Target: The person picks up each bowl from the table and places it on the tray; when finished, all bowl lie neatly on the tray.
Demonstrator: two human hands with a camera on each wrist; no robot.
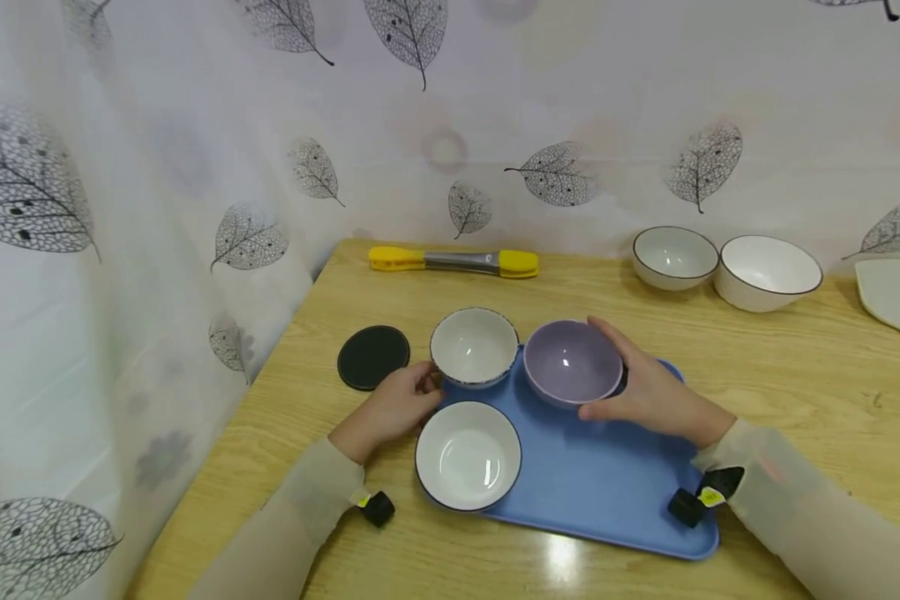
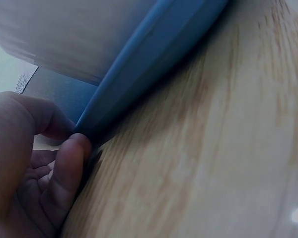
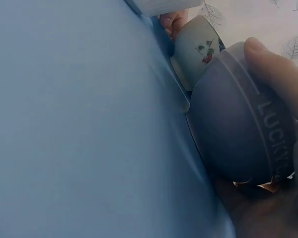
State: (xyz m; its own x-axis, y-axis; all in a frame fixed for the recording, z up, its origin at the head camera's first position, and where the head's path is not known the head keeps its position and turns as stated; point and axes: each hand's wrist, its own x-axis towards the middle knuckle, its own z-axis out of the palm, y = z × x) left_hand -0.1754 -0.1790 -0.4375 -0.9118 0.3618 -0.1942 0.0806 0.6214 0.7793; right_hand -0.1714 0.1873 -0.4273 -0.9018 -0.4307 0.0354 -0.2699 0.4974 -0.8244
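Note:
My right hand (image 1: 656,398) grips the purple bowl (image 1: 572,364) by its right side, over the far part of the blue tray (image 1: 600,479). Raised lettering shows on that bowl in the right wrist view; whether its base touches the tray I cannot tell. At the tray's left end, my left hand (image 1: 393,408) pinches the rim between thumb and finger, as the left wrist view shows. Just beyond it stands a white bowl with a dark speckled rim (image 1: 474,346), with a red flower on its outside (image 3: 207,57). A white dark-rimmed bowl (image 1: 468,456) sits on the tray's near left.
Left of the tray lies a black round coaster (image 1: 373,357). Yellow-tipped tongs (image 1: 457,262) lie along the back of the wooden table (image 1: 817,400). Two more bowls, one greyish (image 1: 675,257) and one white (image 1: 769,271), stand at the back right beside a white utensil (image 1: 896,296). A leaf-patterned curtain (image 1: 607,92) hangs behind.

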